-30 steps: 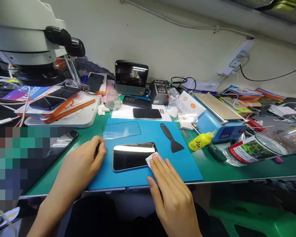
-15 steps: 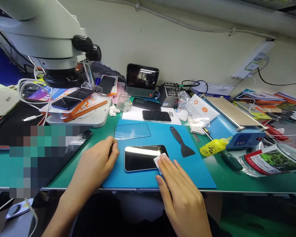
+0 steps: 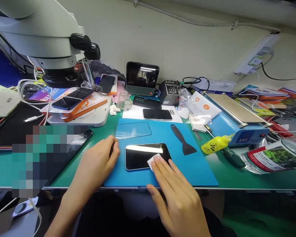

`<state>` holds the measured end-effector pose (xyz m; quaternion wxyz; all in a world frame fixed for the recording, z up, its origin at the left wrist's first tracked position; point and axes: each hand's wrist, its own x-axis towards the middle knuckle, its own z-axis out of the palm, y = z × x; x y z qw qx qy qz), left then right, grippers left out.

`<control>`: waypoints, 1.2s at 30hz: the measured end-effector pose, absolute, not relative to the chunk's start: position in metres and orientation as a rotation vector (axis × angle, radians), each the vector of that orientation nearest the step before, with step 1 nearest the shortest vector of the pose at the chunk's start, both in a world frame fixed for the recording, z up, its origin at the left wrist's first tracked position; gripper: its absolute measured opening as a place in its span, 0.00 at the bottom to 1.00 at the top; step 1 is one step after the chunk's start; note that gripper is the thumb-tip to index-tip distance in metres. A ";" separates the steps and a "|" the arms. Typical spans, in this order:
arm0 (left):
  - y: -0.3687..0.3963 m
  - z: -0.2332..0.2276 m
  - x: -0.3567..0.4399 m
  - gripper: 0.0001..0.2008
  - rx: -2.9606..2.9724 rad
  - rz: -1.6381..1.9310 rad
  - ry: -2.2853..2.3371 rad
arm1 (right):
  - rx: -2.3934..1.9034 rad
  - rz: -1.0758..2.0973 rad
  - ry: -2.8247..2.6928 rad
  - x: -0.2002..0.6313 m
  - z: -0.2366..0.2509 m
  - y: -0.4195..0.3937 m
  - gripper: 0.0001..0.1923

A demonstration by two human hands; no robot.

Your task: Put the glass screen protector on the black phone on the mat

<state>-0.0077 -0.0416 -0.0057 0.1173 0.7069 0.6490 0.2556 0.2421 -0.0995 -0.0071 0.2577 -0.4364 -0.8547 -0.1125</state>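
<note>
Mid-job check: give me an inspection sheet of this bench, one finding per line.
Surface: blue mat on a green tabletop.
Job's things: phone lying screen up; white wipe on its screen; clear panel beyond it.
Clutter: black scraper on the mat; yellow bottle to its right.
Left hand: loosely curled, contents hidden.
Right hand: extended, touching the wipe.
Cables: white plug at left; black cable upper right.
Surroundings: microscope at left, wall behind.

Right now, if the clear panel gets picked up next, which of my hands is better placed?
Probably your left hand: it is loosely curled just beside the clear panel, and nothing shows in it. Your right hand is farther off, pressing a white wipe against the phone.
</note>
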 end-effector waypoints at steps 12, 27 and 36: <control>-0.042 -0.006 -0.008 0.14 2.093 0.752 1.898 | -1.128 -0.280 -2.376 0.236 -0.003 -0.100 0.23; -0.042 -0.005 -0.007 0.14 2.112 0.756 1.923 | -1.084 -0.228 -2.366 0.216 -0.002 -0.102 0.25; -0.041 -0.004 -0.008 0.14 2.118 0.767 1.903 | -1.197 -0.108 -2.323 0.185 -0.002 -0.062 0.28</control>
